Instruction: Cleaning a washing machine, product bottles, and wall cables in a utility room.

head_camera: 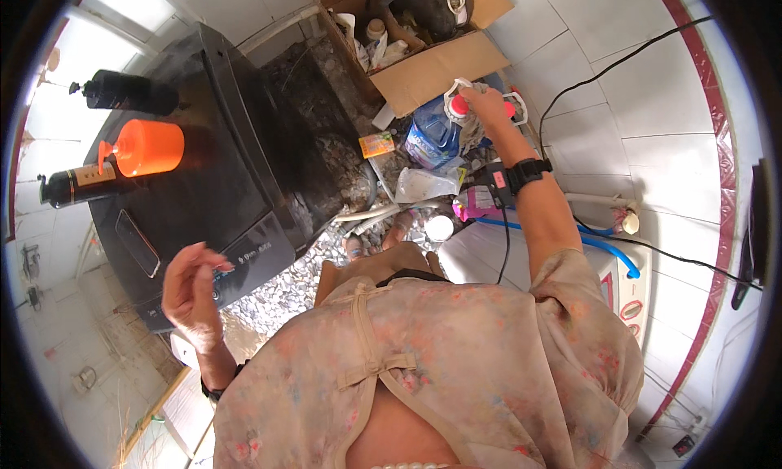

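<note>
My right hand point(487, 107) reaches down among plastic jugs by the wall, its fingers closed on a greyish cloth point(471, 133). A blue-liquid jug point(432, 133) stands just left of it. One red cap point(458, 106) shows on each side of the hand, along with white carry handles; the fingertips are partly hidden. My left hand point(194, 298) hovers over the front edge of a black washing machine point(201, 194), empty, fingers loosely curled and apart. A smartphone point(137, 243) lies on the machine, near that hand. Behind it are an orange pump bottle point(149, 147) and dark pump bottles point(79, 182).
An open cardboard box point(437, 72) full of odds and ends stands behind the jugs. Pebbles point(269, 304), hoses and a clear plastic bag point(427, 185) cover the floor. At right is a white washing machine point(470, 249) with a blue hose point(611, 255). A black cable point(611, 72) crosses the tiled wall.
</note>
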{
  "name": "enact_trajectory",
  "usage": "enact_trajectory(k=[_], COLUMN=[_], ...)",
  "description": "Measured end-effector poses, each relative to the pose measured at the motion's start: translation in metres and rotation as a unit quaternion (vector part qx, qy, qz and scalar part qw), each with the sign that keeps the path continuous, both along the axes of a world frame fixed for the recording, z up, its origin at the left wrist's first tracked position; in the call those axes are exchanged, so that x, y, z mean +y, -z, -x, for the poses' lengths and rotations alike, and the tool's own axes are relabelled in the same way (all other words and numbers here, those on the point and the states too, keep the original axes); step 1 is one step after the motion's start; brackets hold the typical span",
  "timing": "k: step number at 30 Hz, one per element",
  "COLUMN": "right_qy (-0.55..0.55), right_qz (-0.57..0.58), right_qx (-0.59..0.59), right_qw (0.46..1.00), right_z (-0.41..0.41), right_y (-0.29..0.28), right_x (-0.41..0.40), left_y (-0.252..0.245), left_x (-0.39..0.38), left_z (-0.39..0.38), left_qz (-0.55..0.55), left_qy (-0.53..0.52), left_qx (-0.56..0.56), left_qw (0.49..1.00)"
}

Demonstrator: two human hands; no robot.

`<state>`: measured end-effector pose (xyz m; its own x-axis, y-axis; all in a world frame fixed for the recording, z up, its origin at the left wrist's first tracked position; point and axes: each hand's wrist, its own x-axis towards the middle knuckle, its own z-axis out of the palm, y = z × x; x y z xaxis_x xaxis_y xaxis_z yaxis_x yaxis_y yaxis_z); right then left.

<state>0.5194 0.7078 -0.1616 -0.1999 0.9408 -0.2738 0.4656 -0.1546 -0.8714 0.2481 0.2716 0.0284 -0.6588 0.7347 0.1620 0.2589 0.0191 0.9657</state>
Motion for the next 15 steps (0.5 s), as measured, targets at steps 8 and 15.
enact_trajectory(k=[8,15], right_qy=[-0.058,-0.014], right_qz=[-0.04,-0.122], right_qx=[-0.007,0.08], right_qw=[0.998,0.989], right_z=[-0.033,-0.065], right_y=[-0.13,-0.297], right_x=[-0.07,-0.18], left_y=[0.008,0.099], left_x=[0.035,0.105], left_z=[-0.018,-0.084], left_qz=[0.051,0.218], left_qy=[0.247,0.369], left_qx=[-0.17,-0.361], left_qw=[0.953,0.829])
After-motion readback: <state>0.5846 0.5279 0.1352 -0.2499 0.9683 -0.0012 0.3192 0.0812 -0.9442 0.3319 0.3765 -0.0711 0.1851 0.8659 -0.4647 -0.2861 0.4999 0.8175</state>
